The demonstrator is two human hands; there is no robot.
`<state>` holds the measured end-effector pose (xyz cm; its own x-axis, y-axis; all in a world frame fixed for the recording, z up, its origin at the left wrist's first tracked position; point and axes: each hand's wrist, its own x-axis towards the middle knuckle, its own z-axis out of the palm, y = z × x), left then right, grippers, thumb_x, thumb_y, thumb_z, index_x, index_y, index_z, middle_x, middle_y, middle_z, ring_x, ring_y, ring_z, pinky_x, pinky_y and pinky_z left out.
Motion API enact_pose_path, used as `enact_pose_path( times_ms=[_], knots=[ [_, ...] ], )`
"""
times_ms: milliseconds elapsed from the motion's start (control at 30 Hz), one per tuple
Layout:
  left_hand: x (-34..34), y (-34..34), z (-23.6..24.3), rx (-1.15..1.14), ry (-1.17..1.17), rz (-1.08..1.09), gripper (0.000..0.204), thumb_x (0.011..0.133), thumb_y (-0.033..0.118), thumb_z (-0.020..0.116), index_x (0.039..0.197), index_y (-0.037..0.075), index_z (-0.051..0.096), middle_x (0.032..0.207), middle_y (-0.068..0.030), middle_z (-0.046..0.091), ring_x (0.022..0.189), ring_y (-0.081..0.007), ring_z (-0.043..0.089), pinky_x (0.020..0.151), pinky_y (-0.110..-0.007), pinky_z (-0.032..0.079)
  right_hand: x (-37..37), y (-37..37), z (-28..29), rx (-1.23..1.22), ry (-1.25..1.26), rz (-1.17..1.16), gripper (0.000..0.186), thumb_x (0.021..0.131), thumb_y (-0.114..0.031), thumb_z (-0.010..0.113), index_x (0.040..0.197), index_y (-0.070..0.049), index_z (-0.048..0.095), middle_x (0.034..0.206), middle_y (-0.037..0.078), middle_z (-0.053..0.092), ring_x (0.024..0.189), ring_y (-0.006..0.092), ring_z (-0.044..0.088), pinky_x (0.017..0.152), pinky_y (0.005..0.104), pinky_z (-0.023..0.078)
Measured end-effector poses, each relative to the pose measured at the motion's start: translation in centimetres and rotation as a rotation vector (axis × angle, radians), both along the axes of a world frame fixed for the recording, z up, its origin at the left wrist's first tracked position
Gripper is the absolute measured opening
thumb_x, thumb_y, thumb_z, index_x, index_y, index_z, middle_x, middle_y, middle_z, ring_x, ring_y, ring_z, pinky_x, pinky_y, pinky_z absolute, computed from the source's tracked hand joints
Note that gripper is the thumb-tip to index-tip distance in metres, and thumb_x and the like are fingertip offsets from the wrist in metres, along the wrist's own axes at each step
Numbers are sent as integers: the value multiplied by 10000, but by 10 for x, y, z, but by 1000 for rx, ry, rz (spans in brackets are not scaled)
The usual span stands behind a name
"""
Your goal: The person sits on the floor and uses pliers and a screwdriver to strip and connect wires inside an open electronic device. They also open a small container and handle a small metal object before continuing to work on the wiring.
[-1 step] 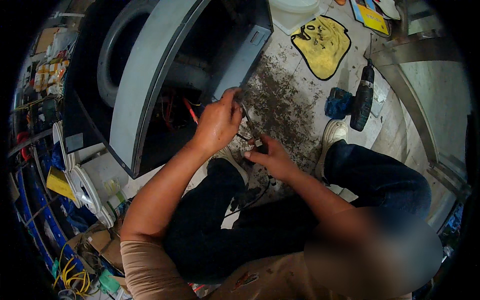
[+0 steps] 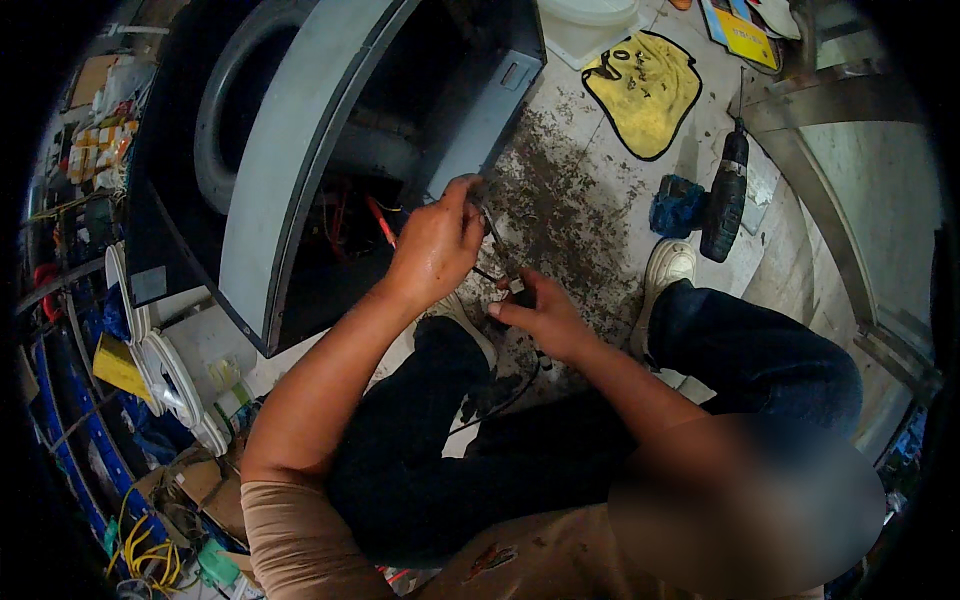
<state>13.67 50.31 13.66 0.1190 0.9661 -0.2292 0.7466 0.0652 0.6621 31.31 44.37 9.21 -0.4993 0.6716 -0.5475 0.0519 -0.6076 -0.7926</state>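
My left hand [image 2: 440, 240] is closed, its fingertips pinching a thin dark strand beside the opening of a large black-and-grey housing [image 2: 290, 150]. My right hand [image 2: 540, 315] pinches a small dark piece with a pale metallic part [image 2: 516, 287], too small to name surely. A thin black cable [image 2: 486, 272] spans the gap between both hands. Below the right hand another stretch of black cable [image 2: 515, 395] curves down between my legs. Inside the housing, next to my left wrist, shows a red rod-like piece [image 2: 380, 220] with reddish wires.
Dark debris [image 2: 570, 200] covers the floor ahead of my hands. A cordless drill [image 2: 725, 195] with a blue battery lies at the right, near a yellow cloth [image 2: 645, 95]. A white bucket [image 2: 590, 25] stands at the back. Shelves of clutter [image 2: 90, 400] line the left.
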Motion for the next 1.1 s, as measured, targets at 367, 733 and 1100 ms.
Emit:
enact_pose_path(
  times_ms=[367, 733, 1100],
  knots=[
    [-4, 3, 1, -96, -128, -58, 410, 818, 116, 598, 1200, 29, 480, 773, -140, 602, 727, -314, 614, 671, -385, 475, -1, -2, -2, 162, -232, 27, 448, 743, -244, 727, 1051, 36, 561, 897, 116, 641, 817, 194, 605, 757, 328, 467],
    [-3, 15, 14, -369, -112, -38, 566, 776, 38, 662, 1311, 126, 499, 710, -3, 473, 667, -104, 460, 644, -254, 410, 6, 1, 17, 211, -567, 148, 531, 716, -303, 744, 1081, 34, 557, 852, 187, 646, 835, 332, 634, 778, 391, 482],
    [9, 12, 10, -98, 153, -176, 532, 706, 358, 749, 1099, 20, 625, 901, -161, 643, 826, -314, 635, 764, -376, 496, 30, 9, -17, -409, -150, -397, 333, 793, -334, 677, 896, -32, 581, 689, 45, 575, 595, 180, 534, 525, 345, 414]
  ],
)
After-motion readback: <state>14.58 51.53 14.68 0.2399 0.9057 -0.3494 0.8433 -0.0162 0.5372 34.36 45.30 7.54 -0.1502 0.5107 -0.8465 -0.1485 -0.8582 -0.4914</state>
